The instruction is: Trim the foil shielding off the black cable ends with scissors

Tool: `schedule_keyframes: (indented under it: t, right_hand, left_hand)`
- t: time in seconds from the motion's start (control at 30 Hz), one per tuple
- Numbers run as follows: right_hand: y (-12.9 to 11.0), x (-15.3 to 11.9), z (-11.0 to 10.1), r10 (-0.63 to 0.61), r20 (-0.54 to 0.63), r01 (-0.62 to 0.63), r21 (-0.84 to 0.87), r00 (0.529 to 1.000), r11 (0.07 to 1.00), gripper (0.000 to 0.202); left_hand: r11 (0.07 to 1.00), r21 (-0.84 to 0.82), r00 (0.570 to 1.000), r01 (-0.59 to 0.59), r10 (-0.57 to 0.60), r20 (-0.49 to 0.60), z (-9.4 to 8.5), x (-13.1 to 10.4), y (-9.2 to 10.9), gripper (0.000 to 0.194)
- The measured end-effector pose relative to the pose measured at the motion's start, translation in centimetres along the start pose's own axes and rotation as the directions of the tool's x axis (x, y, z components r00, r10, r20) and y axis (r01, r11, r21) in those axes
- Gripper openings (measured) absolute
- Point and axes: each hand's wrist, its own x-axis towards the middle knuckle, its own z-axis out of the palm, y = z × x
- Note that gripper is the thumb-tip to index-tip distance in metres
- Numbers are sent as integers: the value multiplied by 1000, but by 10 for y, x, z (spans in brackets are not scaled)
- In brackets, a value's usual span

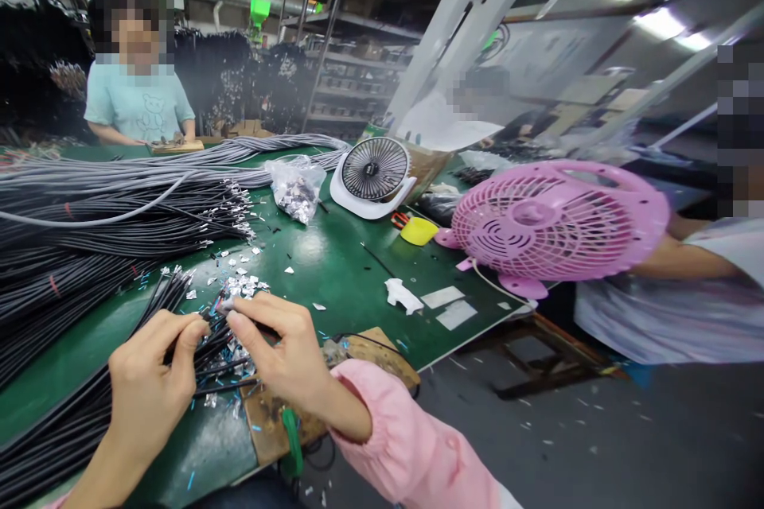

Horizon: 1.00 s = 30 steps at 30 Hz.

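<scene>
My left hand [156, 370] pinches a black cable close to its stripped end. Thumb and forefinger of my right hand [290, 346] are closed just beside it, at the cable's tip, where small coloured wires show; what exactly they grip is too small to make out. Under both hands lies a loose bundle of black cables [77, 429], running in from the lower left. Scraps of silver foil [244, 284] and bits of blue insulation are strewn around the fingertips. A worn wooden board [263, 425] with a green strap [292, 441] sits beneath my right wrist.
Piles of black cables [119, 223] and grey cables [256, 149] cover the table's left side. Farther back stand a plastic bag of scraps [297, 189] and a white fan [375, 171]. A pink fan [555, 219] is at right. Other people sit across and at right.
</scene>
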Motion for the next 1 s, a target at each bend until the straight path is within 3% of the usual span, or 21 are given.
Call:
schedule_keyframes:
  t: [0.13, 0.23, 0.43, 0.67, 0.77, 0.9, 1.0]
  right_hand:
    - [1, 0, -1, 61, -23, -60, 49, 998, 997, 24]
    - [3, 0, 0, 112, -43, -109, 80, 993, 991, 19]
    - [9, -2, 4, -50, -7, 50, 40, 999, 998, 16]
    - [10, 2, 0, -14, 80, 8, 74, 997, 997, 13]
    - [7, 3, 0, -7, 59, 1, 106, 998, 994, 19]
    - [10, 0, 3, -150, 14, 150, -61, 989, 987, 22]
    - [14, 0, 2, -209, 46, 213, -121, 977, 970, 18]
  left_hand:
    - [989, -99, 989, 112, -101, 111, 0, 3, 0, 29]
    - [974, -166, 982, 157, -135, 134, -1, 3, 0, 19]
    - [994, -105, 999, 14, -10, 37, -1, -1, 0, 9]
    - [992, -67, 991, -104, 109, 76, -4, 4, -3, 14]
    - [995, -71, 992, -67, 74, 99, -4, 4, -2, 11]
    - [995, -93, 996, 41, -34, 81, 0, -1, 1, 10]
    - [998, -59, 998, -14, 18, 68, 1, -3, 2, 13]
